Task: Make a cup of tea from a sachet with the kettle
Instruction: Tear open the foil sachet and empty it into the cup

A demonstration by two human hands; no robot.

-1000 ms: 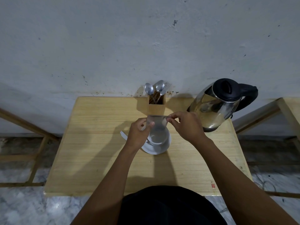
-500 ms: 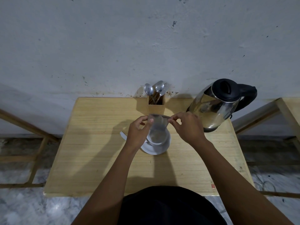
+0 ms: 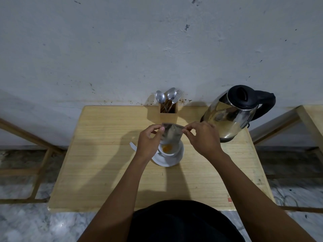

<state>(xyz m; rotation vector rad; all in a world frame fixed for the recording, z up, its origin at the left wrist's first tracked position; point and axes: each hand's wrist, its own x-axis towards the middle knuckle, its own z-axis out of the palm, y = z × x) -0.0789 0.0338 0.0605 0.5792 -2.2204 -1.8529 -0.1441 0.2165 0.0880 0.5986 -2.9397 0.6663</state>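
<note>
A silvery sachet (image 3: 171, 133) hangs upside down over a white cup (image 3: 169, 151) that stands on a white saucer (image 3: 176, 158). My left hand (image 3: 149, 138) pinches the sachet's left upper corner and my right hand (image 3: 202, 137) pinches its right upper corner. Orange powder (image 3: 167, 147) lies in the bottom of the cup. A steel kettle (image 3: 230, 116) with a black lid and handle stands to the right of the cup, close behind my right hand.
A wooden holder (image 3: 168, 112) with spoons and a fork stands at the wall behind the cup. A small white scrap (image 3: 132, 145) lies left of the saucer. The wooden table (image 3: 97, 163) abuts the wall; another table's edge (image 3: 311, 119) shows at right.
Both hands stay on the sachet above the cup. Orange powder now shows in the cup, where none was visible before.
</note>
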